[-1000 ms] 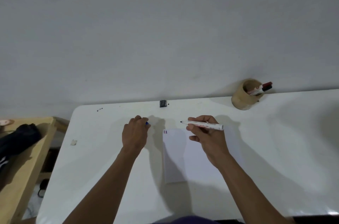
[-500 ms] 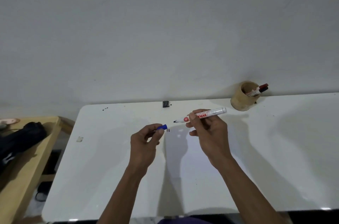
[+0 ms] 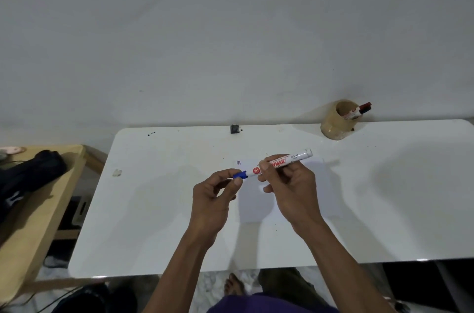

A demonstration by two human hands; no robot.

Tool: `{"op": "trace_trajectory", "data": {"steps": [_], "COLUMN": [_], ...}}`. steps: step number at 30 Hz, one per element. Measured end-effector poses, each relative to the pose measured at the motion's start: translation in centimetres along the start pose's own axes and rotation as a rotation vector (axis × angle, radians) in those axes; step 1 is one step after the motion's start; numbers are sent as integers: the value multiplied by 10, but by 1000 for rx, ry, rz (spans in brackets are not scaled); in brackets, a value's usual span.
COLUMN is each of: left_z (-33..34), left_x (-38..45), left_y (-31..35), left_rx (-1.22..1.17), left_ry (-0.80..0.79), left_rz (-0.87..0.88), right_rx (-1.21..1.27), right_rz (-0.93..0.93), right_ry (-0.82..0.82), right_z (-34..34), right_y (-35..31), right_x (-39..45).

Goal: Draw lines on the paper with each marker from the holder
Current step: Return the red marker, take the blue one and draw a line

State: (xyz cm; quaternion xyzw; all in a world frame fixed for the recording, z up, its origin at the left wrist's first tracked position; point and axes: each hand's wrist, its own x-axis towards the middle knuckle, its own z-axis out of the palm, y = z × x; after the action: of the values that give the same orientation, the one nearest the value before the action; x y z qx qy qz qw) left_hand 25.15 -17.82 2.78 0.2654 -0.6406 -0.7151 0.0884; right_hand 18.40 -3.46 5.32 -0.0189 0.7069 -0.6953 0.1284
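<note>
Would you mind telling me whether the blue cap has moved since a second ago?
Yes. The blue cap has travelled rightward, from beside the paper onto the marker tip.

Both forearms raised forward, left hand (image 3: 213, 197) pinching with its fingers, right hand (image 3: 289, 189) curled in a grip, fingertips nearly meeting

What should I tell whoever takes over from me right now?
Right hand holds the white marker by its barrel. Left hand pinches the blue cap at the marker's tip; whether it is fully seated cannot be told. Paper lies on the white table, with a few short lines at its far left corner. Holder at the far right edge holds two more markers. Left: finish capping, then continue with any undrawn markers.
</note>
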Motion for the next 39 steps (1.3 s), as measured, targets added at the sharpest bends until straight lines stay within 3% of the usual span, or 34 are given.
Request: {"op": "trace_trajectory", "data": {"steps": [11,16,21,27,30,34,39], "left_z": [29,55,111,197,228,261,293], "left_x": [10,36,60,91,106,129,154], "left_y": [6,17,43,64,60,34,2], "left_rx": [47,163,142,263,314,453,603], "left_ry": [-115,-208,-276,-338,-253,-106,-99], "left_rz": [18,53,95,222,235,257,261], "right_rx": [34,246,-272,-545,-442,-293,-173], "right_rz": [40,145,32,-80,-165,-277,-346], "right_ry": [29,21,-181,-264,-139,206,461], "right_z": [-30,-89,-153,-189,-210,-234,-245], "right_y": [2,-16,-36,-36,-41,-43,-43], "right_x": [5,31,64,102,121,162,214]}}
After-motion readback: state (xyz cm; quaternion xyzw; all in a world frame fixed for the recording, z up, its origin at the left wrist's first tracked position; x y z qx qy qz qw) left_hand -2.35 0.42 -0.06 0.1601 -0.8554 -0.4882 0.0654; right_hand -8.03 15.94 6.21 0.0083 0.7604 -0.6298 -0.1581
